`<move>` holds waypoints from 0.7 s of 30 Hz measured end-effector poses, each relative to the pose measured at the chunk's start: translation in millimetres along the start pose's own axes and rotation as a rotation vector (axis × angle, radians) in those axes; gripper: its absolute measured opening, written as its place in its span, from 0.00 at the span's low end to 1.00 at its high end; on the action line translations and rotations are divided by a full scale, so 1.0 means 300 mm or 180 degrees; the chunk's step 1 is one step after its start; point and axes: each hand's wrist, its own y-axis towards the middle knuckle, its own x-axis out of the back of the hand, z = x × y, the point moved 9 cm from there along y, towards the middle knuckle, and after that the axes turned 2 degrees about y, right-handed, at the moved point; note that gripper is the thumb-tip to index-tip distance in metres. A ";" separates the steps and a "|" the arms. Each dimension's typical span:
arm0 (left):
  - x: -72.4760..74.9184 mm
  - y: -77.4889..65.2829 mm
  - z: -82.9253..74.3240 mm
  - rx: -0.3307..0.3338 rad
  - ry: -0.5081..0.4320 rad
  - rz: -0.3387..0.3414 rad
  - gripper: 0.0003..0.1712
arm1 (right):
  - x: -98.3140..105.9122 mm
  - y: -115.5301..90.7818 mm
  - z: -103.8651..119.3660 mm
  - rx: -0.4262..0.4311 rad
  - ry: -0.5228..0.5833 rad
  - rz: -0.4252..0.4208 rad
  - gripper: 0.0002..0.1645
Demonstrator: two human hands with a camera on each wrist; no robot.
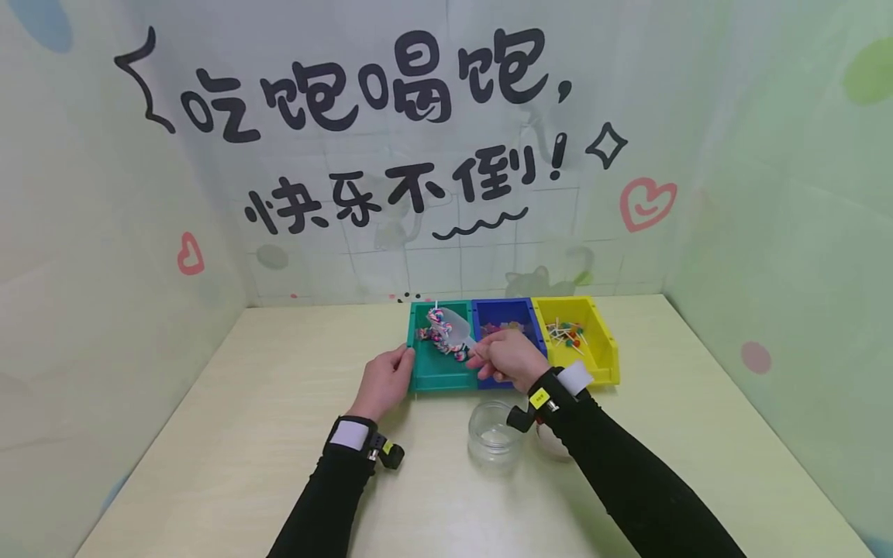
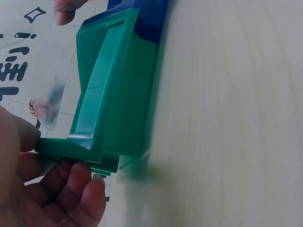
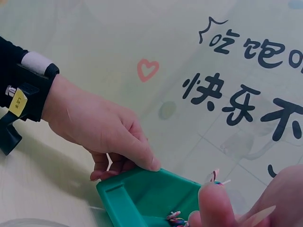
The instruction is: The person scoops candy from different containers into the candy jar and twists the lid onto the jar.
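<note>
My left hand (image 1: 386,380) grips the left wall of the green bin (image 1: 443,378), thumb on the rim and fingers curled beneath, as the left wrist view shows. With my right hand (image 1: 512,358) I pinch the handle of a translucent plastic scoop (image 1: 456,328). The scoop's bowl is over the green bin, among pink, white and dark striped candies (image 1: 438,329). Seen from the left wrist, the scoop (image 2: 49,78) slants down past the bin's front, some candies showing at its far end. My right hand overlaps the blue bin behind it.
The blue bin (image 1: 504,304) holds small pastel pieces, partly hidden. In the yellow bin (image 1: 601,341) lie small lollipops (image 1: 567,335) with white sticks. A clear glass jar (image 1: 494,438) stands in front of the bins, beside a pale round object (image 1: 553,443) partly under my right forearm.
</note>
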 end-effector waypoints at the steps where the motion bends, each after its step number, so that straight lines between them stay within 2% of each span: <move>1: 0.001 0.000 0.004 0.0011 0.0007 -0.0005 0.28 | 0.001 -0.002 0.000 0.0008 -0.0002 -0.0004 0.18; 10: 0.009 0.002 0.018 0.0036 0.0019 -0.0011 0.30 | 0.028 -0.017 -0.001 0.0067 -0.0001 -0.0096 0.19; 13: 0.022 0.001 0.013 0.0013 0.0110 -0.0103 0.31 | 0.050 -0.023 -0.001 0.0107 0.0057 -0.0162 0.19; 17: 0.067 -0.007 -0.003 -0.0026 0.0159 -0.0421 0.29 | 0.076 -0.037 0.005 0.0182 0.0104 -0.0179 0.20; 21: 0.122 -0.026 -0.031 -0.0129 -0.0012 -0.0764 0.25 | 0.100 -0.053 0.013 0.0280 0.0120 -0.0132 0.23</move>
